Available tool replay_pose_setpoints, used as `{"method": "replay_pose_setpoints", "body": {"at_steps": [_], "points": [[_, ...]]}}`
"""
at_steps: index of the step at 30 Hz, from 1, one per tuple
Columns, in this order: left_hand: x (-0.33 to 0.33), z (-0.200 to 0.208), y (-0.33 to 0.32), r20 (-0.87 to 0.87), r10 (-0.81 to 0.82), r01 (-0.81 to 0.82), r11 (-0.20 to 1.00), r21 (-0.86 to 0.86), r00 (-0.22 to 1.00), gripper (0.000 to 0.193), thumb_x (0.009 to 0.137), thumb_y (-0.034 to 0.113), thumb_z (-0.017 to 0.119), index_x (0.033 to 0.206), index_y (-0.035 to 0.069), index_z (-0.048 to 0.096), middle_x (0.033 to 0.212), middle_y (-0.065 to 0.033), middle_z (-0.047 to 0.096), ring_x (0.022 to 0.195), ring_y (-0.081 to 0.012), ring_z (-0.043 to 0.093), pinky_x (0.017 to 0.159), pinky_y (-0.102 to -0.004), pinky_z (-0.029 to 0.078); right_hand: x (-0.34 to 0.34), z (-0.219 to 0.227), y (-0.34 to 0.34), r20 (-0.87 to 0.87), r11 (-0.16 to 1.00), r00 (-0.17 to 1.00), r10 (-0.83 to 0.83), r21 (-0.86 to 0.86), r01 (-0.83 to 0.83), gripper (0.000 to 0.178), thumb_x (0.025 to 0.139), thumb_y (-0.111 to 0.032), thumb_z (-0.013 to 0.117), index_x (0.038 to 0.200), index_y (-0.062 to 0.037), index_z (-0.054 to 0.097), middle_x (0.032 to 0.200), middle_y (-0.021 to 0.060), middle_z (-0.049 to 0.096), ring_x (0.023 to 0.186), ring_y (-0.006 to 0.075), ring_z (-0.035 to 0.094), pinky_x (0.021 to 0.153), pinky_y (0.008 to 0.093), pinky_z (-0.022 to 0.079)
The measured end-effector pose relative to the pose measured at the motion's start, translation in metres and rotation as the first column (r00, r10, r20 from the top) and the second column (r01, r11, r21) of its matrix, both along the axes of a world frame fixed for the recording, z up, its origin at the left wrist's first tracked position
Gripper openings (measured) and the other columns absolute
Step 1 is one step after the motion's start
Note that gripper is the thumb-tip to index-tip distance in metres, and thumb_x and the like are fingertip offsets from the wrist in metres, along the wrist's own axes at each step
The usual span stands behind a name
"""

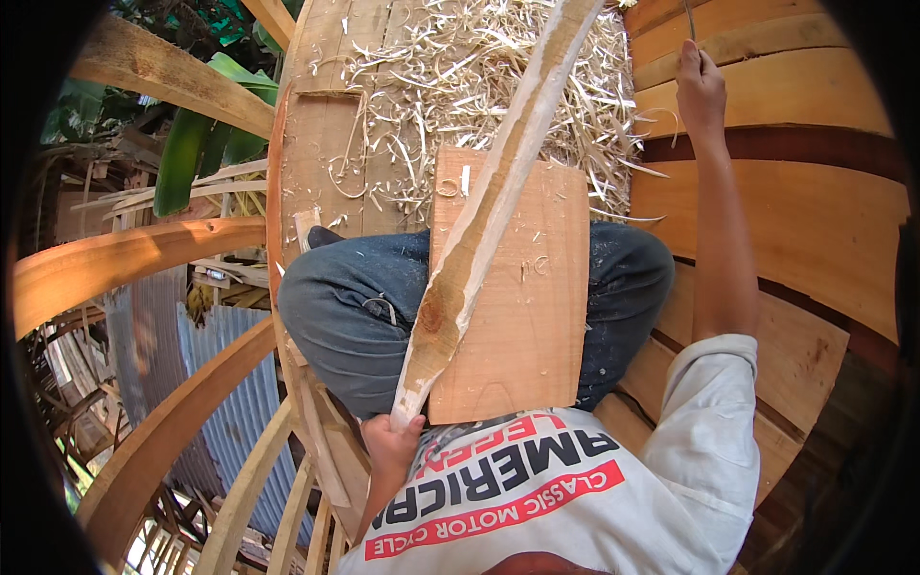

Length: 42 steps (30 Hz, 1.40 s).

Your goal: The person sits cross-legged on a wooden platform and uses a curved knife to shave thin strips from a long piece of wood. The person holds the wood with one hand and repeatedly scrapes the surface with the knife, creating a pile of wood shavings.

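Observation:
My left hand [390, 441] is closed around the near end of a long pale wooden strip [479, 211], close to my shirt. The strip has a brown, knotted face and slants up and right, past the top edge of the view. It lies across a flat rectangular board [522, 307] resting on my crossed legs. Out to the upper right, away from the strip, my right hand [701, 86] is in a fist around a thin dark tool. Only a narrow part of that tool [690, 19] shows, so its kind is unclear.
Curled wood shavings [450, 81] are heaped on the plank floor [321, 153] ahead of me. Curved planks [776, 206] form a wall at my right. On the left stand open wooden ribs [144, 259], with corrugated metal sheets [240, 383] and leaves [187, 158] beyond.

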<state>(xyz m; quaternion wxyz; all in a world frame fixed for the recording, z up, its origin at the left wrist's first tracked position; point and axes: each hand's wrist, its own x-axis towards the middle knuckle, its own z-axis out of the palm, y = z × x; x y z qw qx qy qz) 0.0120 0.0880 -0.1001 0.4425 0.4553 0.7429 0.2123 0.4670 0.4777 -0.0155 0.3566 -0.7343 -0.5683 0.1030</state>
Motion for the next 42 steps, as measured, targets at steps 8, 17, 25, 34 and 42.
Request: {"method": "replay_pose_setpoints", "body": {"at_steps": [8,17,25,34,42], "points": [[0.001,0.007,0.008,0.004,-0.049,0.049,0.999,-0.001,0.999,0.067,0.072,0.054,0.073,0.047,-0.003,0.047,0.041,-0.0090,0.043,0.039,-0.0146,0.042,0.040,-0.0352,0.035,-0.065,-0.092,-0.105,-0.078,0.998,0.997,0.016,0.064,-0.011,0.038,0.096,-0.033,0.049,0.080,0.0014,0.054,0.053,0.0097,0.042,0.049,0.0161,0.040,0.049,0.0337,0.035],[-0.016,-0.005,0.003,0.198,-0.039,0.048,0.998,-0.042,0.980,0.066,0.076,0.053,0.070,0.045,0.002,0.043,0.042,0.0016,0.038,0.042,-0.0075,0.036,0.038,-0.0306,0.029,-0.061,-0.087,-0.115,-0.178,0.985,0.972,0.156,0.099,-0.140,0.032,0.094,-0.030,0.054,0.084,0.0001,0.055,0.054,0.0124,0.047,0.048,0.0240,0.047,0.049,0.0338,0.037],[-0.023,-0.011,-0.002,0.211,-0.008,0.026,0.997,-0.079,0.977,0.063,0.078,0.051,0.069,0.045,0.004,0.043,0.043,0.0030,0.039,0.042,-0.0070,0.036,0.040,-0.0298,0.029,-0.101,-0.052,-0.131,-0.005,0.823,0.836,0.549,0.176,-0.540,0.022,0.087,-0.025,0.062,0.082,-0.0041,0.056,0.055,0.0099,0.052,0.049,0.0264,0.056,0.047,0.0346,0.042],[-0.005,0.008,0.008,0.140,0.010,0.004,0.995,-0.098,0.990,0.058,0.080,0.043,0.069,0.046,0.001,0.047,0.043,0.0001,0.043,0.041,-0.0084,0.040,0.040,-0.0306,0.031,-0.095,-0.054,-0.102,0.070,0.968,0.966,0.249,-0.029,-0.247,0.029,0.093,-0.030,0.054,0.081,-0.0034,0.051,0.058,0.0167,0.056,0.057,0.0364,0.059,0.053,0.0446,0.045],[0.006,0.017,0.015,0.021,-0.003,0.003,1.000,-0.006,1.000,0.057,0.075,0.044,0.073,0.049,-0.002,0.051,0.043,-0.0052,0.046,0.042,-0.0110,0.044,0.041,-0.0331,0.035,-0.091,-0.031,-0.111,-0.056,0.942,0.940,0.336,0.014,-0.335,0.025,0.092,-0.026,0.056,0.082,-0.0032,0.053,0.056,0.0159,0.054,0.055,0.0349,0.058,0.048,0.0404,0.043]]}}
